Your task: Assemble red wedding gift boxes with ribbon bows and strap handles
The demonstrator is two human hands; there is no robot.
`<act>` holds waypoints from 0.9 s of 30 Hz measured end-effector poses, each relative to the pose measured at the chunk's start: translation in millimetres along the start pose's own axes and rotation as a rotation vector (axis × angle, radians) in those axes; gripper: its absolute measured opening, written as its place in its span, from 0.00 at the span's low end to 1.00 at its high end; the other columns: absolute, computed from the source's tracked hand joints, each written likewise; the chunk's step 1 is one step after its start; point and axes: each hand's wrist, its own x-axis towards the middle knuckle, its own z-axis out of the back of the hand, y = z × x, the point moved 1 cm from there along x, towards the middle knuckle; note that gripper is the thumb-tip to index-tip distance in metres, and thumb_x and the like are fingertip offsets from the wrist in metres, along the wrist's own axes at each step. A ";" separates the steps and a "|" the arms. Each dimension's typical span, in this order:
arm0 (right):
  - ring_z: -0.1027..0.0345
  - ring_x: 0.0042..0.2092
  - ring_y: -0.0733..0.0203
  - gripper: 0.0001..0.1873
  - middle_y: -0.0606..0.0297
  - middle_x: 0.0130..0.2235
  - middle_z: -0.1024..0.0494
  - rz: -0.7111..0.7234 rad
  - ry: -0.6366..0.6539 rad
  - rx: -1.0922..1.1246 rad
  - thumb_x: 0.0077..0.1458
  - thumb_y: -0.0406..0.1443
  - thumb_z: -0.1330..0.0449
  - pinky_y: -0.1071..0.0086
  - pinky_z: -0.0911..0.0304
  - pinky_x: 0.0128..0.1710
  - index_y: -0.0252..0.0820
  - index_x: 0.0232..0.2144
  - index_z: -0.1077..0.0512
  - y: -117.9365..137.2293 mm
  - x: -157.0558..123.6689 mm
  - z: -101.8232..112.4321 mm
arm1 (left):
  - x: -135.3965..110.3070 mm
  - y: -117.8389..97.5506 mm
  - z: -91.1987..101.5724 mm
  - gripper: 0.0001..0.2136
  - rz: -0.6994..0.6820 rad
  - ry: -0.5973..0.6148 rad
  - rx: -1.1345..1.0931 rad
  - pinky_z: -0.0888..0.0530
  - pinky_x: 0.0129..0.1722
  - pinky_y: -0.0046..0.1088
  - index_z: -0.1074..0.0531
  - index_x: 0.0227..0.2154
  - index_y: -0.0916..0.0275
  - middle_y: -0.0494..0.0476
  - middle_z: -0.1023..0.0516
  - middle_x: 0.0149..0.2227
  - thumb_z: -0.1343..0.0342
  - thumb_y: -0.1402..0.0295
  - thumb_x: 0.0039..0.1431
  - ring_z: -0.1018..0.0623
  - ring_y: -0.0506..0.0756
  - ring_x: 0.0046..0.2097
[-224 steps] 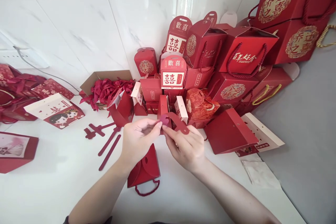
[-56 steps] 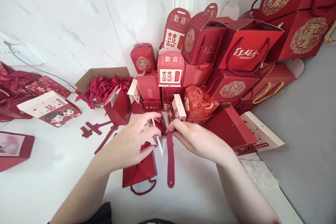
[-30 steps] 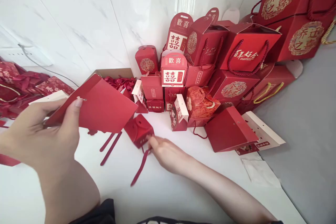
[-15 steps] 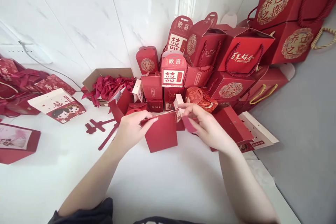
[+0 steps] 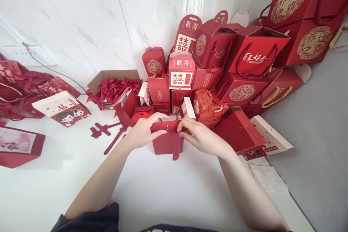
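Note:
A plain red gift box (image 5: 165,144) stands on the white table in front of me, its top folded over into a flap with small holes. My left hand (image 5: 145,132) pinches the left end of this flap between thumb and fingers. At the flap's right end, my right hand (image 5: 197,134) pinches a dark red strap (image 5: 176,148). The strap hangs down over the box's front face, with its rounded lower end free. Similar dark red straps (image 5: 115,141) lie on the table just left of my left hand.
Stacked red gift boxes (image 5: 182,74) with cord handles rise behind the box and to the right. A carton of red ribbons (image 5: 114,87) stands at the back left. Farther left are a cartoon-print box (image 5: 65,110) and a box with a picture panel (image 5: 21,145). A grey wall (image 5: 320,123) bounds the right.
My right hand has moved left and down to the box's top edge with the strap, which now hangs over the front. The top flap has tipped forward, showing its holes.

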 end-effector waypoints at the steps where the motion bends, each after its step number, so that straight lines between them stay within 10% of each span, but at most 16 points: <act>1: 0.33 0.43 0.60 0.04 0.62 0.42 0.28 0.005 -0.011 0.016 0.64 0.31 0.48 0.66 0.36 0.43 0.43 0.37 0.35 -1.8 1.0 -0.1 | 1.9 5.2 -3.0 0.17 -0.085 -0.032 -0.039 0.26 0.35 0.26 0.28 0.52 0.55 0.54 0.21 0.49 0.41 0.61 0.61 0.20 0.53 0.39; 6: 0.33 0.42 0.61 0.03 0.64 0.41 0.28 -0.011 -0.018 0.082 0.64 0.31 0.47 0.66 0.37 0.43 0.43 0.37 0.34 -7.2 3.8 2.7 | 11.0 25.5 -12.8 0.13 -0.336 -0.160 -0.140 0.24 0.42 0.27 0.20 0.44 0.60 0.58 0.18 0.40 0.35 0.65 0.55 0.20 0.53 0.40; 10: 0.32 0.51 0.57 0.04 0.58 0.51 0.28 -0.015 -0.035 0.104 0.64 0.33 0.47 0.63 0.36 0.47 0.44 0.37 0.33 -4.5 1.3 5.1 | 11.2 26.1 -12.8 0.13 -0.290 -0.156 -0.140 0.24 0.47 0.27 0.20 0.44 0.59 0.58 0.18 0.43 0.35 0.65 0.56 0.19 0.54 0.43; 15: 0.53 0.69 0.53 0.04 0.61 0.69 0.46 0.077 -0.100 0.055 0.63 0.31 0.45 0.54 0.46 0.63 0.45 0.37 0.31 3.2 -1.4 2.7 | 6.4 20.3 -10.1 0.11 -0.163 -0.030 -0.132 0.24 0.46 0.24 0.20 0.44 0.58 0.54 0.17 0.43 0.39 0.64 0.60 0.18 0.53 0.43; 27: 0.30 0.46 0.57 0.05 0.62 0.44 0.24 0.025 0.003 0.002 0.65 0.31 0.48 0.60 0.34 0.46 0.45 0.39 0.34 4.6 1.8 -6.3 | 6.9 4.8 -1.2 0.11 -0.035 0.161 -0.052 0.30 0.36 0.23 0.19 0.41 0.58 0.49 0.16 0.37 0.45 0.63 0.63 0.21 0.51 0.36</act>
